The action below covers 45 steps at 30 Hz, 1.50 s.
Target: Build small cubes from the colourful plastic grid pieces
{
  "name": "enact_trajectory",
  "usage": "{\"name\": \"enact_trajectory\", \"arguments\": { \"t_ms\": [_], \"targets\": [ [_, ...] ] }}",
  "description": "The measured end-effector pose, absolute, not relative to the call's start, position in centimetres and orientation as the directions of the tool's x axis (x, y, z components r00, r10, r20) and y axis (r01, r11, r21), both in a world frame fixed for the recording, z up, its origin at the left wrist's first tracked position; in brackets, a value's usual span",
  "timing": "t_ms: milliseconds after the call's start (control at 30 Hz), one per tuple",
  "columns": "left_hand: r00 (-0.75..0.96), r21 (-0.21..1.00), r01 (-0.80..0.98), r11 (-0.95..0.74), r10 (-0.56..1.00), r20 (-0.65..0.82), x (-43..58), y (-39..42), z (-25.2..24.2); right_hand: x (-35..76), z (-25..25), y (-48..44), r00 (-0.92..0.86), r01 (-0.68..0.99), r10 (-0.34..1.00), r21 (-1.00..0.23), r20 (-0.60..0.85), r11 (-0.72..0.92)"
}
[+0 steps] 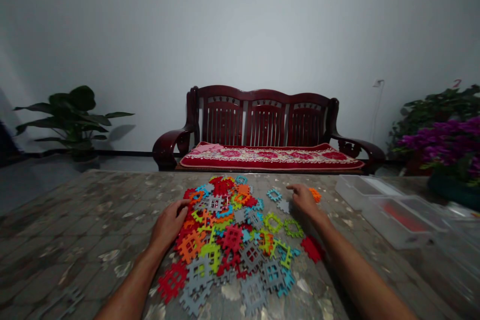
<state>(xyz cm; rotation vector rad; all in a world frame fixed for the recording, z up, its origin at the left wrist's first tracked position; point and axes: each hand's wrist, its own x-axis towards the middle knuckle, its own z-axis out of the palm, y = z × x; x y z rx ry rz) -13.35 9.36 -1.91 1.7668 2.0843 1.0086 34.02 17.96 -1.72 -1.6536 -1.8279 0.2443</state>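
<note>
A heap of flat plastic interlocking tiles (pixel 228 232) in red, grey, orange, green and blue lies spread on the stone-patterned table (pixel 86 225). My left hand (pixel 169 222) rests at the heap's left edge, fingers curled loosely against red and orange tiles; I cannot see it gripping any. My right hand (pixel 304 199) reaches over the heap's far right side, fingers bent, next to an orange tile (pixel 315 194) and a grey tile (pixel 284 205). A small blue tile (pixel 274 194) lies just left of that hand.
Clear plastic boxes (pixel 378 200) stand on the table's right side, one with something red inside. Behind the table is a dark wooden bench (pixel 262 125) with a red cushion. Potted plants stand at the left (pixel 73 115) and right (pixel 446 140).
</note>
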Motion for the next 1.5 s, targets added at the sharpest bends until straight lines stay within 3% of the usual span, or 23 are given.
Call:
{"name": "enact_trajectory", "arguments": {
  "t_ms": [167, 333, 600, 800, 1033, 1333, 1500],
  "targets": [
    [-0.272, 0.636, 0.77, 0.052, 0.929, 0.253, -13.3, 9.4, -2.0, 33.0, -3.1, 15.9, -0.197, 0.823, 0.901, -0.434, 0.385, 0.366],
    [-0.255, 0.623, 0.781, 0.045, 0.934, 0.252, -13.5, 9.5, -2.1, 30.9, -2.8, 15.0, -0.375, 0.795, 0.867, -0.368, 0.327, 0.482],
    [-0.256, 0.614, 0.788, 0.048, 0.932, 0.256, -13.6, 9.7, -2.2, 32.5, -1.9, 13.8, -0.233, 0.928, 0.938, -0.228, 0.257, 0.293],
    [-0.263, 0.613, 0.789, 0.046, 0.926, 0.27, -13.7, 9.8, -2.5, 33.2, -2.4, 13.1, -0.129, 0.917, 0.929, -0.314, 0.347, 0.244],
    [-0.266, 0.61, 0.79, 0.06, 0.93, 0.254, -13.7, 9.7, -2.1, 32.2, -1.0, 11.7, 0.138, 0.924, 0.954, -0.382, 0.265, -0.028],
    [-0.274, 0.577, 0.812, 0.087, 0.93, 0.246, -13.6, 9.6, -1.3, 31.7, -1.0, 11.7, -0.036, 0.958, 0.959, -0.264, 0.282, 0.113],
    [-0.276, 0.593, 0.802, 0.077, 0.927, 0.253, -13.3, 9.3, -1.1, 31.7, -1.3, 11.9, -0.048, 0.965, 0.948, -0.23, 0.316, 0.125]
  ]
}}
